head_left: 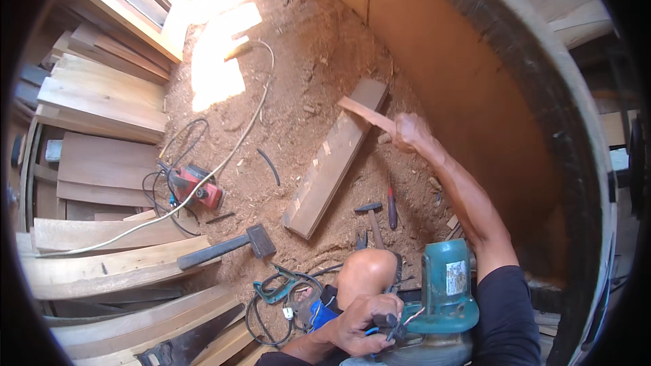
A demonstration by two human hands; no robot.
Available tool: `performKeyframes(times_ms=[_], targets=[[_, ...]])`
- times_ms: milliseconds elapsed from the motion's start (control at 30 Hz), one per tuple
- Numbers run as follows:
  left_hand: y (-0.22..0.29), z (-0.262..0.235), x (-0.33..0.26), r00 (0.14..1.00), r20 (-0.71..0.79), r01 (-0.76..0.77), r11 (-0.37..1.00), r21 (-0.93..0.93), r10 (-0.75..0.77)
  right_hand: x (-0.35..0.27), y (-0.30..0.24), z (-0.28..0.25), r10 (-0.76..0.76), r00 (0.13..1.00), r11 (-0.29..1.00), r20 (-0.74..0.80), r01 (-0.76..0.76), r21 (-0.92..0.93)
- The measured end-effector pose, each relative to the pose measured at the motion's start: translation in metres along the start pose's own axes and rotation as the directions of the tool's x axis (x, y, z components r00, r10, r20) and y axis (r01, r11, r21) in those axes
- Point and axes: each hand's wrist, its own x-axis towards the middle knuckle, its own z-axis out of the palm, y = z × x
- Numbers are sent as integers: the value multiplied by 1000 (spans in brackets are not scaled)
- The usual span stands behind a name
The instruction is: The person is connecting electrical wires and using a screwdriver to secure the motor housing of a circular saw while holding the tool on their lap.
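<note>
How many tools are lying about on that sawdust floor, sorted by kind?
Hammers: 2, the sledgehammer and the small hammer
Power tools: 2, the red tool and the teal tool under the left hand
Screwdriver: 1
Total: 5

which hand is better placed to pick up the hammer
Left. The right hand is raised, gripping a wood strip; the left hand rests on the teal power tool, nearer the hammer.
</note>
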Motion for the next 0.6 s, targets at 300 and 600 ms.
performKeyframes(times_ms=[300,600], targets=[[18,27,-2,974,-46,-161,818,553,223,-96,-131,-210,199,973,682,-116,-52,729],[-14,34,-17,967,-206,-18,847,531,150,-381,-186,-373,-242,-167,286,-956,929,-234]])
